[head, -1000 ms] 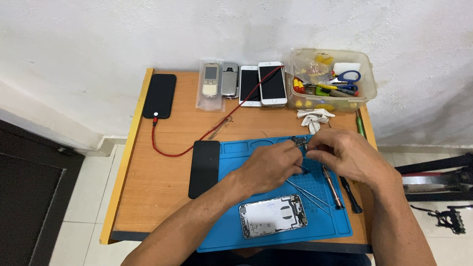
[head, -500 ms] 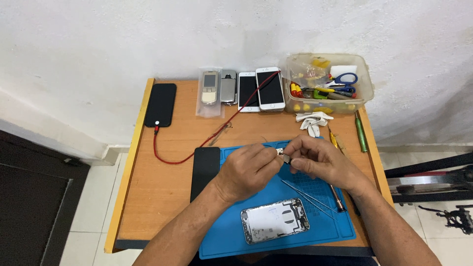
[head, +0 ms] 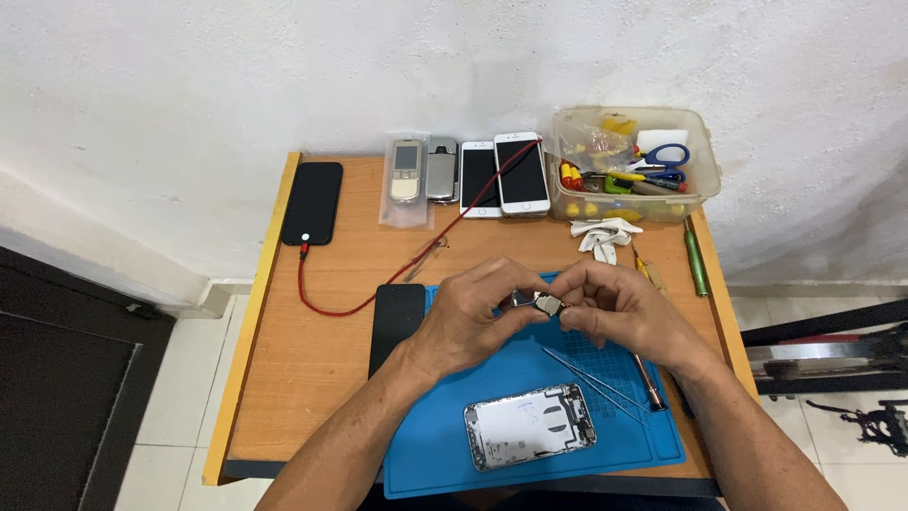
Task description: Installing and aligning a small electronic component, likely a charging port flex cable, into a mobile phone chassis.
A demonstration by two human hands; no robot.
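My left hand [head: 473,317] and my right hand [head: 619,310] meet above the blue work mat [head: 445,445], and both pinch a small metal phone part [head: 545,304] between their fingertips. An opened phone body [head: 530,426] with its insides showing lies on the mat below my hands. Thin metal tweezers [head: 591,383] lie on the mat to its right. A black phone screen [head: 395,322] rests at the mat's left edge, partly under my left wrist.
A small wooden table [head: 284,397] stands against a white wall. At its back lie a black phone [head: 312,202] on a red cable [head: 378,289], several more phones [head: 473,175] and a clear plastic box [head: 634,163] of tools. White cloth [head: 603,237] and screwdrivers [head: 695,255] lie right.
Both hands have lifted off the mat with the small part and moved slightly left, closer to me. The camera view has shifted a little.
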